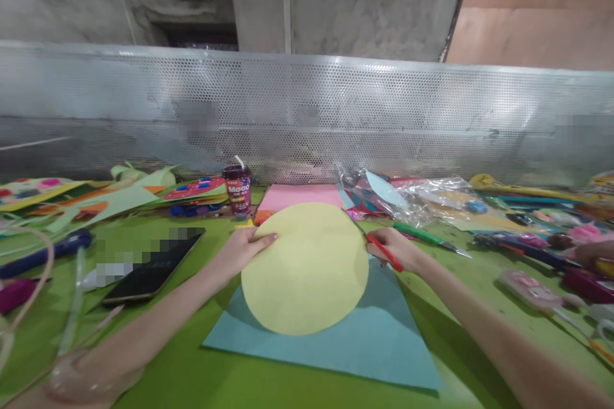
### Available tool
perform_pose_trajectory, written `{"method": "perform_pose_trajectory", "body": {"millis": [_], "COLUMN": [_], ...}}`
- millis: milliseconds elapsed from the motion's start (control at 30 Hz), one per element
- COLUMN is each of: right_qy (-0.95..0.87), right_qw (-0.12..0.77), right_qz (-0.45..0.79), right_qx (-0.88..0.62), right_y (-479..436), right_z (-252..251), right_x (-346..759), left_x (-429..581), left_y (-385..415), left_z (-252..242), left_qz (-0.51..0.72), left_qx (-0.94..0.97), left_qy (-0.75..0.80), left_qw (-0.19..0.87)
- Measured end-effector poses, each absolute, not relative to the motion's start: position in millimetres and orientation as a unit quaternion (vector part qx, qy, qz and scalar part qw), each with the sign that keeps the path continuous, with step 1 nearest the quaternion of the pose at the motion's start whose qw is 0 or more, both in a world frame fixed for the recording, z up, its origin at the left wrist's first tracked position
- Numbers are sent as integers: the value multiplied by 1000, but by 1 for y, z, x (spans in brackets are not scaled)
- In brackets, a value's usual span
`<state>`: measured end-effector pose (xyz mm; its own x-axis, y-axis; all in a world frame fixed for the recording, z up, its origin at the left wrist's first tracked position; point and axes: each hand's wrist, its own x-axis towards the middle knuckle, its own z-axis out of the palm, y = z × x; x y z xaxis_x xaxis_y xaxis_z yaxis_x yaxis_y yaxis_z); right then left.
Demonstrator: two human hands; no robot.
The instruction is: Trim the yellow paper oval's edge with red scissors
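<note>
A round sheet of pale yellow paper (307, 275) is held up over a blue sheet of paper (336, 354) that lies on the green table. My left hand (249, 246) pinches the circle's left edge, thumb on top and the other fingers hidden beneath. In my right hand (391, 246) is a pair of scissors (385, 252) with red handles, its fingers closed around them. The scissor blades point up and left along the circle's upper right edge. Whether the blades are parted cannot be made out.
A phone (156, 268) lies left, near a purple drink cup (237, 192) with a straw. Right of my right hand is a green-handled knife (432, 238). Paper and plastic wrap (432, 198) line the perforated metal barrier (307, 118). Another person's hand (592, 252) shows far right.
</note>
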<state>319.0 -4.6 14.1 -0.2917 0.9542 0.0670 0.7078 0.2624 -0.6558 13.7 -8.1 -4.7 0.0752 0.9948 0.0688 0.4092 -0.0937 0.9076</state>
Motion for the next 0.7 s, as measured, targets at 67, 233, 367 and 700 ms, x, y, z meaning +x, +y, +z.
{"method": "perform_pose_trajectory", "body": {"millis": [67, 233, 367, 700], "right_qy": [-760, -753, -746, -748], "right_qw": [234, 236, 239, 234], "right_qz": [264, 278, 299, 314], "right_qx": [-547, -548, -545, -535], "right_y": [-5, -5, -5, -3], "right_z": [15, 17, 16, 13], "right_x": [319, 320, 320, 321], "left_x": [14, 15, 15, 13], "left_y": [-9, -9, -9, -7], "left_z": [-4, -3, -4, -7], "left_qz": [389, 395, 390, 383], "left_qx": [627, 628, 626, 626], "left_qy": [561, 564, 556, 547], "left_qw": [376, 363, 385, 403]}}
